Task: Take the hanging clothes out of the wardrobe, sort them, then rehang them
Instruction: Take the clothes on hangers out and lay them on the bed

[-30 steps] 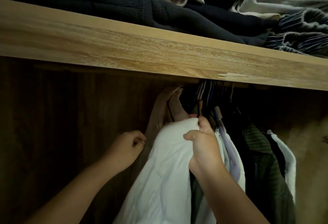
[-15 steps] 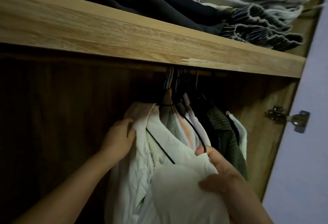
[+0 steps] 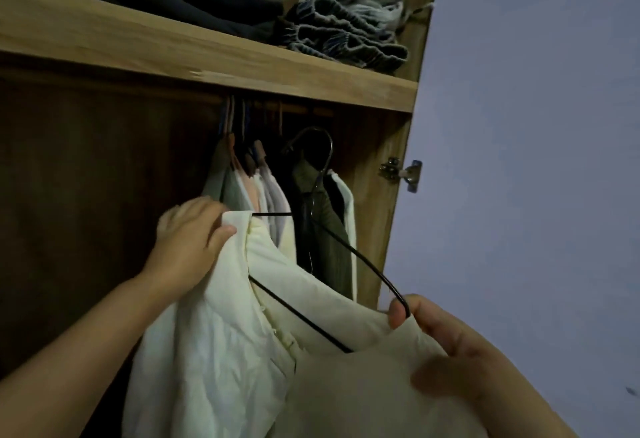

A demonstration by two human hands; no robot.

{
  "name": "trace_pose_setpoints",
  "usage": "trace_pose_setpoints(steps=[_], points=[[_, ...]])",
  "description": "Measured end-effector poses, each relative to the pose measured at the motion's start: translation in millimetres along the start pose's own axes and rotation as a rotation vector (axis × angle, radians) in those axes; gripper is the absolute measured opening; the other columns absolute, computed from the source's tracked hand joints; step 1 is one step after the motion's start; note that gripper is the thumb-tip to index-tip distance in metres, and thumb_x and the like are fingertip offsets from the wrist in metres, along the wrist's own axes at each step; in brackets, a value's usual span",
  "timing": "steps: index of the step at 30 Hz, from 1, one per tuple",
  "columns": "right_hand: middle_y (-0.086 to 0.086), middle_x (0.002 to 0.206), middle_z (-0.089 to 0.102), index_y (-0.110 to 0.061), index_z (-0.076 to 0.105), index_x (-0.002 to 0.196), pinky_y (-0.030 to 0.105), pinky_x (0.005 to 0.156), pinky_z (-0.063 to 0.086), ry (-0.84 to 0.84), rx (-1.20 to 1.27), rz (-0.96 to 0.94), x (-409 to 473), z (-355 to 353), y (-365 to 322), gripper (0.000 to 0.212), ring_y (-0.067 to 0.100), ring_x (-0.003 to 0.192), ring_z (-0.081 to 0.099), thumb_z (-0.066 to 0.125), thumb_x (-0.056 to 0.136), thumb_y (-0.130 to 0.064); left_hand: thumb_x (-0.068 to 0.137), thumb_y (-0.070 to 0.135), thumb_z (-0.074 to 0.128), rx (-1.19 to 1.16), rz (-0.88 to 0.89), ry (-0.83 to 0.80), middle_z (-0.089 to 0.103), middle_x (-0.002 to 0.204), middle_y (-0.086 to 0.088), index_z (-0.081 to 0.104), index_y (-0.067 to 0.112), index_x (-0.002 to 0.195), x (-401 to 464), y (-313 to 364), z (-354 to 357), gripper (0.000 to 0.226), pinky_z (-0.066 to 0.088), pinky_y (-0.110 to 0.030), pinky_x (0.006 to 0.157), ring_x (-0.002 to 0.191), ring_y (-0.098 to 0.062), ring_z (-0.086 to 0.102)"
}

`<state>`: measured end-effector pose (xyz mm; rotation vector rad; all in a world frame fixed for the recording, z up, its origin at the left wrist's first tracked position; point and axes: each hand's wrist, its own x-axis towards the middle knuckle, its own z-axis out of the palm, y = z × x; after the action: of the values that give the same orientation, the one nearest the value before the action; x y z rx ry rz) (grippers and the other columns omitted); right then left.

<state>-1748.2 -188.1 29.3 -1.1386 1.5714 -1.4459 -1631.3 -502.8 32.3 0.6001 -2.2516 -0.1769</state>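
**White shirt in my two hands, off the rail**

My left hand [image 3: 188, 247] is at the left side, in front of the dark back wall of the wardrobe [image 3: 86, 195]. Its fingers are curled over one shoulder of the white shirt [image 3: 214, 351], and my thumb presses the cloth from the front. So this hand grips the shirt.

The white shirt hangs between my hands, in front of the open wardrobe and below the wooden shelf [image 3: 207, 53]. It sits on a thin black hanger [image 3: 353, 250]. The hanger is tilted, and its hook points up by the other clothes. I cannot tell if the hook touches anything.

Behind the shirt, more clothes [image 3: 263, 191] hang close together under the shelf, pale ones first. Then comes a dark green shirt [image 3: 322, 229], with a white one just beside it at the right edge.

On top of the shelf lie folded clothes [image 3: 332, 21], dark ones on the left and pale and striped ones on the right.

My right hand [image 3: 446, 351] is low at the right. Its fingers pinch the end of the hanger and the shirt's other shoulder.

A metal hinge [image 3: 401, 170] sits on the right wall of the wardrobe, next to the pale door [image 3: 536, 160].
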Motion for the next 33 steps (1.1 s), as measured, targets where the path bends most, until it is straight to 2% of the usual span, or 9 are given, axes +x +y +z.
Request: trace_pose_setpoints(steps=[2,4,7,12,15,17,20,30,33], points=[[0.005,0.091,0.065,-0.018,0.059,0.084,0.023,0.058,0.046,0.007,0.024,0.026,-31,-10,3,0.048,0.019,0.075,0.061,0.044,0.047,0.008,0.096,0.028,0.041,0.064,0.029,0.050,0.055,0.084,0.000,0.055,0.015,0.083,-17,28,-3,0.024,0.028,-0.043,0.101,0.092,-0.027,0.054],[0.011,0.096,0.064,-0.022,0.064,0.080,0.026,0.061,0.045,0.033,0.061,0.055,-61,-16,7,0.046,0.021,0.079,0.059,0.045,0.050,0.007,0.096,0.026,0.044,0.047,0.035,0.074,0.056,0.073,-0.006,0.057,0.009,0.076,-36,54,-6,0.030,0.036,-0.040,0.082,0.078,-0.028,0.052],[0.008,0.097,0.070,-0.025,0.067,0.083,0.024,0.060,0.050,0.085,0.037,0.067,-105,-27,3,0.046,0.020,0.076,0.063,0.047,0.055,0.007,0.093,0.019,0.050,-0.033,0.000,0.068,0.047,0.068,-0.007,0.052,0.008,0.071,-66,87,-11,0.025,0.031,-0.034,0.064,0.072,-0.027,0.045],[0.006,0.095,0.070,-0.041,0.067,0.102,0.020,0.068,0.049,0.233,-0.201,0.036,-168,-27,-13,0.038,0.013,0.080,0.063,0.062,0.077,-0.013,0.093,0.026,0.047,0.003,0.077,0.178,0.049,0.059,-0.013,0.055,0.002,0.066,-99,127,-20,0.037,0.031,-0.036,0.063,0.063,-0.027,0.044],[-0.001,0.079,0.069,-0.039,0.068,0.090,0.019,0.062,0.043,0.464,-0.458,0.015,-196,-17,-16,0.013,0.006,0.067,0.058,0.061,0.080,-0.040,0.087,0.037,0.035,-0.017,0.116,0.206,0.051,0.056,-0.013,0.055,0.003,0.063,-111,144,-23,0.046,0.028,-0.034,0.063,0.062,-0.025,0.041],[-0.007,0.055,0.053,-0.025,0.059,0.067,0.018,0.052,0.034,0.608,-0.618,-0.010,-218,-7,-14,0.025,0.004,0.051,0.044,0.060,0.088,-0.037,0.086,0.036,0.037,-0.066,0.164,0.217,0.052,0.056,-0.013,0.056,0.003,0.063,-122,157,-28,0.045,0.028,-0.033,0.063,0.062,-0.030,0.048],[-0.008,0.049,0.036,-0.015,0.042,0.060,0.021,0.048,0.026,0.848,-0.848,-0.004,-255,14,-6,0.043,0.008,0.049,0.033,0.054,0.089,-0.044,0.085,0.035,0.040,-0.139,0.238,0.220,0.054,0.056,-0.012,0.056,0.003,0.063,-141,175,-34,0.043,0.025,-0.031,0.063,0.062,-0.032,0.050],[-0.008,0.049,0.042,-0.022,0.030,0.055,0.022,0.047,0.024,1.181,-0.996,0.114,-403,114,12,0.045,0.012,0.051,0.034,0.042,0.076,-0.060,0.089,0.039,0.036,-0.379,0.470,0.127,0.059,0.064,-0.017,0.058,0.002,0.066,-223,248,-46,0.049,0.035,-0.042,0.070,0.070,-0.036,0.053],[-0.012,0.050,0.045,-0.023,0.031,0.054,0.019,0.047,0.025,1.292,-0.990,0.166,-451,144,12,0.040,0.010,0.051,0.036,0.047,0.078,-0.051,0.089,0.043,0.037,-0.496,0.527,0.051,0.056,0.062,-0.015,0.057,0.002,0.065,-249,282,-46,0.051,0.040,-0.044,0.069,0.068,-0.036,0.053]])
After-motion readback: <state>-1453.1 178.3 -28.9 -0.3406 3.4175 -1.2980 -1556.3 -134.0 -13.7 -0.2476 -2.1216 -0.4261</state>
